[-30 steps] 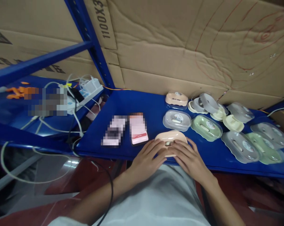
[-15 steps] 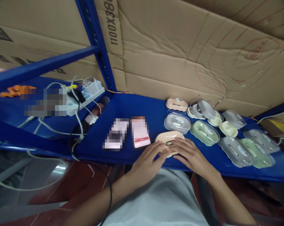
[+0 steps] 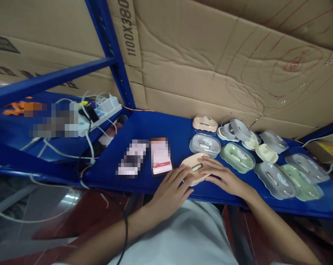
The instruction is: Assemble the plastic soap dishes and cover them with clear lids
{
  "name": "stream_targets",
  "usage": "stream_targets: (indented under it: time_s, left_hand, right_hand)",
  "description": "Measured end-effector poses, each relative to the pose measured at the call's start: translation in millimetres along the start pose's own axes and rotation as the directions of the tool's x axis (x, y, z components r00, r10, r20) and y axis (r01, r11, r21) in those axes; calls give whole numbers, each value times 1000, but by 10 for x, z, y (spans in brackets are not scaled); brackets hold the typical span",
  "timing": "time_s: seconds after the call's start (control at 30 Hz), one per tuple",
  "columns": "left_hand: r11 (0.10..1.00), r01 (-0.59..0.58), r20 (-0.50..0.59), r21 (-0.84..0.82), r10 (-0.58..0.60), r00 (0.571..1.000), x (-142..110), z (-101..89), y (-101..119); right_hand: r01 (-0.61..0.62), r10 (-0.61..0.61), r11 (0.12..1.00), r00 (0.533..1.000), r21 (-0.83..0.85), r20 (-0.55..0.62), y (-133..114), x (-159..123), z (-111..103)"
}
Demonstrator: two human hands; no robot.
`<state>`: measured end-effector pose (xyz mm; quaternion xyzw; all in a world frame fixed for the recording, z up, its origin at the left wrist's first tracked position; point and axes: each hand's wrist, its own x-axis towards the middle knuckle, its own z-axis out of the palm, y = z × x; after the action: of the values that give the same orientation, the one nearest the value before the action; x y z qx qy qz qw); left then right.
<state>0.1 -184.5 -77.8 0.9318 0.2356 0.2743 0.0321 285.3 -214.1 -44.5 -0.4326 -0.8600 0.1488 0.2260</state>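
A peach soap box (image 3: 192,178) rests at the front of the blue shelf, its pale oval slot piece (image 3: 197,168) showing in the middle. My left hand (image 3: 173,186) holds it by the left side, fingertips on the rim. On the right side, my right hand (image 3: 221,175) grips it, with fingers over the top edge and thumb near the front. Just behind stands a grey soap box (image 3: 201,149) with a clear cover, and a green one (image 3: 235,160) is to its right. A peach covered box (image 3: 204,126) sits farther back.
Several more soap boxes, including a grey one (image 3: 273,184), line the right of the shelf (image 3: 144,125). Two phones lie left of my hands, the nearer one (image 3: 161,167) lit. A power strip (image 3: 100,114) with cables is at left. Cardboard (image 3: 188,77) forms the back.
My fingers have moved apart on the peach soap box, uncovering its middle slot piece. The box now sits slightly turned, its right end higher in view.
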Motion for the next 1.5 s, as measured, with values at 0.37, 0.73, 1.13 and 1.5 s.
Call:
stream_targets:
  time_s: [0.37, 0.73, 1.13, 1.5]
  left_hand:
    - [970, 3, -37, -242, -13, 999, 37, 57, -95]
    - [966, -20, -45, -259, 9, 999, 39, 12, -79]
    - [885, 158, -77, -437, -212, 974, -112, 116, -138]
    - [843, 217, 40, -492, -227, 973, -80, 112, -141]
  right_hand:
    - [49, -112, 912, 985, -408, -132, -84, -36, -63]
    - [-662, 640, 631, 739, -405, -211, 738, 1561, -754]
    - [-270, 167, 934, 908, -234, -384, -430, -237, -96]
    - [-250, 233, 968, 927, -20, -295, -233, -403, 381]
